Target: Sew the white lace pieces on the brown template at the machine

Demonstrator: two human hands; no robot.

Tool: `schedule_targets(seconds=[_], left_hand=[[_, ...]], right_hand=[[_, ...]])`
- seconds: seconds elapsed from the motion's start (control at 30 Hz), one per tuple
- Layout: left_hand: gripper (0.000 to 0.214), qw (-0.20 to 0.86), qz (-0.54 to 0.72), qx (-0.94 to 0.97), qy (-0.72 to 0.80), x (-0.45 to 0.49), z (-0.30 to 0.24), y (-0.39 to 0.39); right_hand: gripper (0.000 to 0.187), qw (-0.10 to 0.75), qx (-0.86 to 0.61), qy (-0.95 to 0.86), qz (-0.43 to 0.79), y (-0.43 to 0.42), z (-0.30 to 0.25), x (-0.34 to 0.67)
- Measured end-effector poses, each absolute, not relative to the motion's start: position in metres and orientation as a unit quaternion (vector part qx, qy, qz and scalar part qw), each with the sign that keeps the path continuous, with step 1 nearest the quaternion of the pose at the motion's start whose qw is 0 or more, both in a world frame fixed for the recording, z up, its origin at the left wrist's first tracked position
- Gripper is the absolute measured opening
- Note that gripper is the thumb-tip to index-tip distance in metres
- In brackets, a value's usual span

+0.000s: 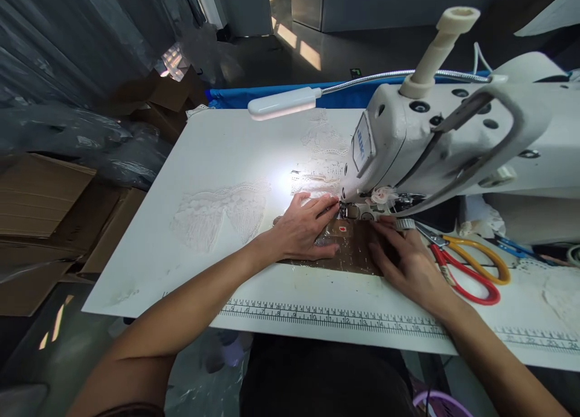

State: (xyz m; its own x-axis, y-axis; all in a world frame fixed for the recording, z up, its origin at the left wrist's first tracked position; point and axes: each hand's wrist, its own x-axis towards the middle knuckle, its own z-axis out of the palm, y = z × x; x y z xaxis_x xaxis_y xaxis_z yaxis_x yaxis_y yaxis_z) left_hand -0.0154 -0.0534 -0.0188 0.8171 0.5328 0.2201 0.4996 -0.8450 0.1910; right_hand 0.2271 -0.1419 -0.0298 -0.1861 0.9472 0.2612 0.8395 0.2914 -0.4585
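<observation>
A white sewing machine (453, 133) stands on a white table (226, 163). Under its presser foot (345, 210) lies a small brown piece of material (351, 251) with a red mark. My left hand (303, 229) lies flat on the left part of that piece, fingers stretched toward the foot. My right hand (403, 260) presses flat on the right part, fingertips close to the needle area. Neither hand grips anything.
Red and yellow scissors (471, 266) lie right of my right hand. Pale lace pieces (217, 214) rest on the table's left and back. A gooseneck lamp (283, 103) shines over the work. A ruler strip (339, 317) runs along the front edge. Cardboard boxes (45, 211) stand left.
</observation>
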Motion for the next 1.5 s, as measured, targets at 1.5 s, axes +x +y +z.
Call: schedule_targets(seconds=[1.5], left_hand=[[0.044, 0.686, 0.413, 0.469, 0.372, -0.042, 0.029, -0.145]], right_hand=[[0.048, 0.283, -0.384, -0.829, 0.292, -0.165, -0.024, 0.193]])
